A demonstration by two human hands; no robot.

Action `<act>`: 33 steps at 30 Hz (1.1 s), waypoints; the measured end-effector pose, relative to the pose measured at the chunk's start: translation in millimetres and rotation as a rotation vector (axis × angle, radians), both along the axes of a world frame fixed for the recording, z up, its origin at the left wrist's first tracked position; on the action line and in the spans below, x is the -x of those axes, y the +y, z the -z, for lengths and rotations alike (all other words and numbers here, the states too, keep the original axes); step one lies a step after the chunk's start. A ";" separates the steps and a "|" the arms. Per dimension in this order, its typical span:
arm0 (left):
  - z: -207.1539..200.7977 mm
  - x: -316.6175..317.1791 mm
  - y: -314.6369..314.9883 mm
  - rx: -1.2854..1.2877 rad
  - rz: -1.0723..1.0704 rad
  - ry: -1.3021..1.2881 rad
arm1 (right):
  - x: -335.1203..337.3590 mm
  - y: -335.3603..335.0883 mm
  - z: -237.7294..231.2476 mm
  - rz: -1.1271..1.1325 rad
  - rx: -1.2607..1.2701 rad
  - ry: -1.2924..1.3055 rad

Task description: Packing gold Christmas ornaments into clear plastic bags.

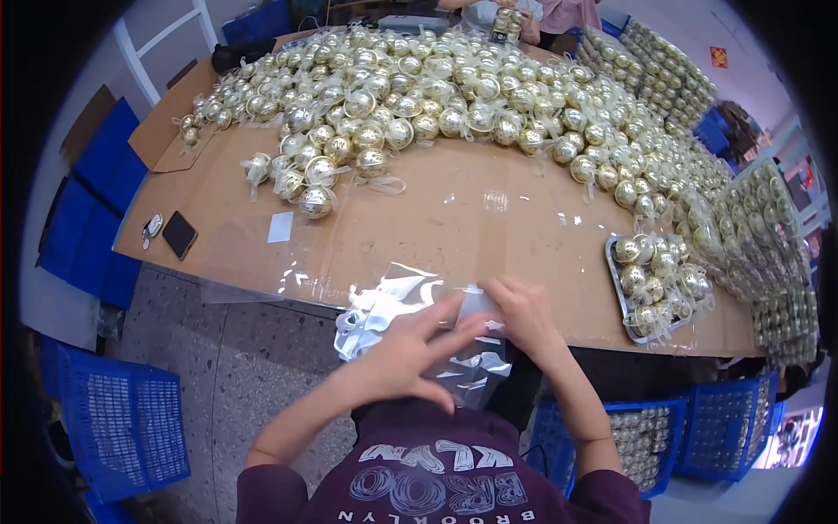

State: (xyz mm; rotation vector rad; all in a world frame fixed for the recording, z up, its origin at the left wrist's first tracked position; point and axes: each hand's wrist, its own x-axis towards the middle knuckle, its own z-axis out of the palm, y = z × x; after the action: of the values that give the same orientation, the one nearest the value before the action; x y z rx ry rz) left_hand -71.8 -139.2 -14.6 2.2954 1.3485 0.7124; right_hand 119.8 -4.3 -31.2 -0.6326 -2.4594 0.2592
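A shiny piece of clear plastic (384, 301) lies at the table's near edge and hangs over it in front of me. I cannot tell whether it is a bag or a folded sheet. My left hand (406, 356) hovers over its middle, fingers spread, with nothing in them. At the plastic's right side, my right hand (524, 314) has its fingers curled and pressed onto the edge; the fingertips are partly hidden. Between the two hands, a small pale rectangle (474, 302) shows at the plastic. To the right, a tray (625, 306) holds gold ball ornaments with ribbons.
A large heap of gold ball ornaments (401, 105) covers the table's far half. Stacked packs of ornaments (759, 210) stand along the right. A phone (180, 234), keys (152, 229) and a white card (280, 227) lie left. Blue crates (122, 419) flank the table. Another person's hands (524, 26) work opposite.
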 end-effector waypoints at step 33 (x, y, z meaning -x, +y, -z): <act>-9.2 -29.1 124.1 -0.232 -0.037 -1.041 | -1.2 38.8 -17.4 -0.087 0.055 0.920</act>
State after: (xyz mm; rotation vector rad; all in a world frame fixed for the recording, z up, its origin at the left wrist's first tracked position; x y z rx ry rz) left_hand -42.6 -15.1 -5.5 1.5609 0.8059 1.7988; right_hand 121.0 34.5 -13.8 -0.3127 -1.5927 0.5183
